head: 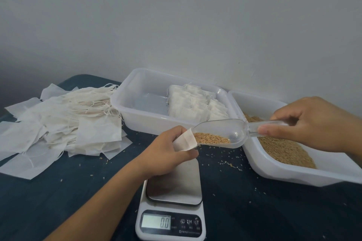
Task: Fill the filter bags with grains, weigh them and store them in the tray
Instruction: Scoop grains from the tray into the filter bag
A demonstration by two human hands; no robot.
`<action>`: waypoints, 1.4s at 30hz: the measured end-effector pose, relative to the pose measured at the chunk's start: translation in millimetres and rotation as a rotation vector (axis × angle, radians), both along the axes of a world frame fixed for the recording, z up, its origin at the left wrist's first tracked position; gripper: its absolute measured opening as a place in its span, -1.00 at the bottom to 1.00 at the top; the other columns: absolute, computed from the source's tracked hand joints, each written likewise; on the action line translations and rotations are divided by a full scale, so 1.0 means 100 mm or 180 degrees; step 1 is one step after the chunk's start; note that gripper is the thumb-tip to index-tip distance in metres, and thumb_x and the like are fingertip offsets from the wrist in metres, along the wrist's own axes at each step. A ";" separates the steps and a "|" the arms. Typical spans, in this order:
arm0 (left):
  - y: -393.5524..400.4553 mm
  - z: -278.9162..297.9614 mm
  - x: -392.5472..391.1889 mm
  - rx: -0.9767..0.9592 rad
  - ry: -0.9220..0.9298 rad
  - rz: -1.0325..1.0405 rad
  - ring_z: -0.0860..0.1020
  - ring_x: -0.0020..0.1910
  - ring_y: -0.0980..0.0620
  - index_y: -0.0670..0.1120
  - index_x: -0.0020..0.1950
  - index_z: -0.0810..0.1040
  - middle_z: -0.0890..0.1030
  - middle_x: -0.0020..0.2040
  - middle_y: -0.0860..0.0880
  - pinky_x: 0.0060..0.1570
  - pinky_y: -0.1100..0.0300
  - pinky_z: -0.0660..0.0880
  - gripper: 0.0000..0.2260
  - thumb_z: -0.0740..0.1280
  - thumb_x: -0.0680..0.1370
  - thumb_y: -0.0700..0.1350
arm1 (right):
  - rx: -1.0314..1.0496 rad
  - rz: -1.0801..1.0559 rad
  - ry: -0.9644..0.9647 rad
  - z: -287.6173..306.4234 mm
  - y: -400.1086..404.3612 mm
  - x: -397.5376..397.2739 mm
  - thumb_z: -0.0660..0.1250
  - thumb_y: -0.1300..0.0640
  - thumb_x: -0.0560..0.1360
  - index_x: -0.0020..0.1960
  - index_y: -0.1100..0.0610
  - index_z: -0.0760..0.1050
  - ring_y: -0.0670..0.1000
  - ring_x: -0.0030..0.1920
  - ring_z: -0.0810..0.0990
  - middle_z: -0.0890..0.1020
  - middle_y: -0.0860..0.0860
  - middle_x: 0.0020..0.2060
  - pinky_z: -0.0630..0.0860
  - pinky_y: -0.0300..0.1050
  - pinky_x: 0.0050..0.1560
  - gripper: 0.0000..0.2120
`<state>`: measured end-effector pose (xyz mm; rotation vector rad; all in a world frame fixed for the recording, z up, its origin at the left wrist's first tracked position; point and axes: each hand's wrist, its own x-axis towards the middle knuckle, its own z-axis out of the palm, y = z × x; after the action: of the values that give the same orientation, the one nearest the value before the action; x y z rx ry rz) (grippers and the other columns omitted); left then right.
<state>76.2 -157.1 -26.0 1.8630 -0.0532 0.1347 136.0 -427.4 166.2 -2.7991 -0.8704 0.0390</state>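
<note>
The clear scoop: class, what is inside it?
The clear scoop, held by the right hand, contains brown grains lying toward its mouth at the filter bag. The bag's inside is hidden.

My left hand [172,149] pinches a filter bag [185,141] above the scale [172,201], whose display reads 0.0. My right hand [311,123] holds the clear scoop [221,133] by its handle, its grain-filled tip touching the bag's mouth. Filled bags [194,103] line the tray [141,115]; empty bags [64,115] lie heaped at left, the grain tub [274,170] at right
</note>
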 end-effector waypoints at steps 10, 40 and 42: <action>0.01 0.05 -0.02 -0.0734 0.0065 -0.0008 0.66 0.09 -0.05 0.09 0.16 0.62 0.71 0.06 0.01 0.14 0.09 0.55 -0.65 0.52 0.40 0.07 | 0.0629 -0.0177 0.0397 -0.31 -0.14 0.04 0.39 -0.44 0.35 -0.27 0.08 0.68 -0.09 -0.48 0.24 0.30 -0.09 -0.51 0.25 -0.32 -0.47 -0.45; 0.00 0.08 -0.12 -0.2764 0.0902 -0.1872 0.50 -0.12 0.07 -0.07 0.21 0.57 0.53 0.03 -0.09 -0.33 0.35 0.38 -0.62 0.55 0.47 0.03 | 0.3254 0.0926 0.1645 -1.34 0.97 -0.12 0.49 0.15 0.52 -0.13 0.02 0.40 0.06 -0.41 0.57 0.63 0.09 -0.21 0.40 -0.25 -0.49 -0.75; 0.00 0.09 -0.13 -0.2623 0.0865 -0.1950 0.57 0.04 0.02 -0.03 0.29 0.60 0.59 0.14 -0.09 -0.17 0.29 0.50 -0.60 0.50 0.51 0.07 | 0.3437 0.0877 0.1527 -1.34 0.94 -0.16 0.53 0.10 0.48 -0.17 -0.06 0.42 0.01 -0.41 0.53 0.62 0.15 -0.20 0.43 -0.23 -0.48 -0.73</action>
<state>63.4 -157.0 -16.6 0.9669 -0.3251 -0.4607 120.5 -333.6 32.1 -1.5687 -0.7973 0.2029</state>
